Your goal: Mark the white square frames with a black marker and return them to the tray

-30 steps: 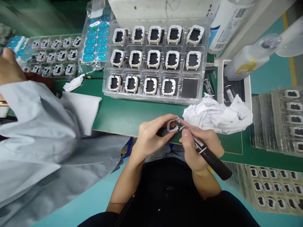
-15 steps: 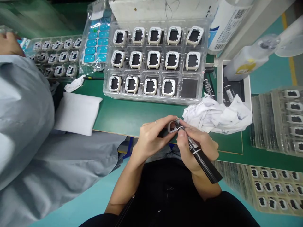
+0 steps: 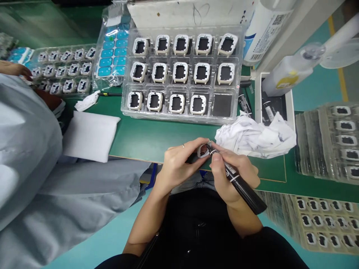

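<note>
Between the thumb and fingers of my left hand (image 3: 181,160) is a small white watch-case frame (image 3: 202,151), tilted up near the bench's front edge. My right hand (image 3: 234,172) is closed around a black marker pen (image 3: 243,188), whose tip end reaches the inner side of the frame. Fingers of my right hand lie close to the frame's far edge; whether they touch it I cannot tell. Beyond my hands, a clear plastic tray (image 3: 165,116) carries rows of similar white frames, and its front right compartment (image 3: 221,105) holds none.
A crumpled white cloth (image 3: 255,136) lies right of my hands. Behind it stand a white box (image 3: 290,108) and a spray bottle (image 3: 291,74). Stacked trays (image 3: 316,145) sit at right. A co-worker's sleeve (image 3: 25,123) and a folded white sheet (image 3: 91,135) are at left.
The marker's rear end has swung slightly up and right, and the pen has rolled a little in my right hand. At left, the co-worker's hand has moved lower.
</note>
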`<state>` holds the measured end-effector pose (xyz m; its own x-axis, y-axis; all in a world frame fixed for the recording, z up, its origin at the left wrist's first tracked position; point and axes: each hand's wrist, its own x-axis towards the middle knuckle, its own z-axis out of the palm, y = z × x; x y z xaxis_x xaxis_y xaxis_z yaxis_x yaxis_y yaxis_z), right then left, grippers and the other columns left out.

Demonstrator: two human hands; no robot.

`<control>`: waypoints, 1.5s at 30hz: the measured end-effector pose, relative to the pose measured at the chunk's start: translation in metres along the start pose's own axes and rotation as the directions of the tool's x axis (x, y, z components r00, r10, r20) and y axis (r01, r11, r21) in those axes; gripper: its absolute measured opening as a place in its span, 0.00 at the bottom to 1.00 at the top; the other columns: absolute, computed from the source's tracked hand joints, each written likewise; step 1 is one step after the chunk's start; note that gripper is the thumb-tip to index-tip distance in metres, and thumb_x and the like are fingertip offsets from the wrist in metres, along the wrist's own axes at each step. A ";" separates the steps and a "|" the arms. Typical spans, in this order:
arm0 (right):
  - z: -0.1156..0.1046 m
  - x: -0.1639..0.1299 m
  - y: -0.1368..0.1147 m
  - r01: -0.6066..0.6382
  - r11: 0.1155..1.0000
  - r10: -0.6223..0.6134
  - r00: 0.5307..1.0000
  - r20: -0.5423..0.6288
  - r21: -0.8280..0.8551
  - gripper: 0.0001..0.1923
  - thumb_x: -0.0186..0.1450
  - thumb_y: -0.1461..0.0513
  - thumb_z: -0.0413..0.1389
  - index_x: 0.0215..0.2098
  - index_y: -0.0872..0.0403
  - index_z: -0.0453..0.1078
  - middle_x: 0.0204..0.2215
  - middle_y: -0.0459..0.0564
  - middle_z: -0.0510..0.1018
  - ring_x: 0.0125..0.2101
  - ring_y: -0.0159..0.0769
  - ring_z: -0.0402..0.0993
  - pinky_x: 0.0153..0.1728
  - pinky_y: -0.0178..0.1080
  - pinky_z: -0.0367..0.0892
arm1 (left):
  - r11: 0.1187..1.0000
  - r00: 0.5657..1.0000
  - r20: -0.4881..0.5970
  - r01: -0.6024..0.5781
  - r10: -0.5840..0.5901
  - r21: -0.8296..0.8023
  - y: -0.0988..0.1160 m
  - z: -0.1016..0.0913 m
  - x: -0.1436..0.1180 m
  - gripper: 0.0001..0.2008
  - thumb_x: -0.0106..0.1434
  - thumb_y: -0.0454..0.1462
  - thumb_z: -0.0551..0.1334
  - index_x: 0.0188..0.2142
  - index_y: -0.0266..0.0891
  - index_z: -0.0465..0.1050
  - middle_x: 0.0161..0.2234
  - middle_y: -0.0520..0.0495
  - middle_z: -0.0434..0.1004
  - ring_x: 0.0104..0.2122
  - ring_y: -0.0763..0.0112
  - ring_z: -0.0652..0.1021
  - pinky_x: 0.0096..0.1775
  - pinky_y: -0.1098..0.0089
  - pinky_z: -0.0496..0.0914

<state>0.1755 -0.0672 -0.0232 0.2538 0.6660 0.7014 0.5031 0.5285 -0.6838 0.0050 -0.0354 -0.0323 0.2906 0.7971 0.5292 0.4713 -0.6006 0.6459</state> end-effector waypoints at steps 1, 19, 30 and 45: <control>0.000 0.000 0.000 -0.011 1.000 0.011 1.000 -0.003 0.004 0.10 0.74 0.70 0.70 0.47 0.49 0.80 0.39 0.47 0.92 0.41 0.50 0.96 0.42 0.40 0.94 | 1.000 1.000 0.001 0.000 0.001 -0.007 0.000 0.000 0.000 0.19 0.75 0.37 0.79 0.63 0.45 0.85 0.49 0.48 0.96 0.40 0.68 0.94 0.47 0.75 0.86; -0.005 -0.013 0.005 -0.147 0.960 0.152 0.988 -0.005 0.237 0.07 0.76 0.65 0.71 0.49 0.49 0.80 0.41 0.49 0.92 0.42 0.54 0.96 0.44 0.52 0.96 | 0.944 0.983 0.068 0.183 -0.170 -0.275 0.003 -0.006 0.003 0.28 0.68 0.46 0.85 0.63 0.43 0.86 0.49 0.44 0.96 0.43 0.61 0.95 0.50 0.68 0.91; -0.003 -0.004 0.001 -0.087 0.991 0.089 0.996 -0.010 0.102 0.07 0.74 0.66 0.70 0.45 0.49 0.80 0.37 0.47 0.92 0.40 0.52 0.95 0.40 0.42 0.94 | 0.995 0.997 0.041 0.066 -0.063 -0.072 0.001 -0.004 0.001 0.21 0.76 0.44 0.79 0.64 0.45 0.84 0.53 0.44 0.95 0.44 0.65 0.94 0.50 0.70 0.88; 0.000 -0.002 0.001 -0.065 0.996 0.066 0.998 -0.024 0.063 0.08 0.74 0.67 0.71 0.46 0.48 0.81 0.39 0.47 0.93 0.39 0.51 0.95 0.37 0.43 0.94 | 0.999 0.999 0.043 0.034 -0.034 -0.001 0.001 -0.003 -0.001 0.19 0.78 0.44 0.76 0.65 0.46 0.83 0.50 0.46 0.95 0.42 0.67 0.93 0.48 0.72 0.87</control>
<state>0.1753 -0.0680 -0.0259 0.3063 0.6866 0.6593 0.4323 0.5167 -0.7390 0.0025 -0.0371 -0.0304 0.3100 0.8187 0.4833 0.4797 -0.5736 0.6640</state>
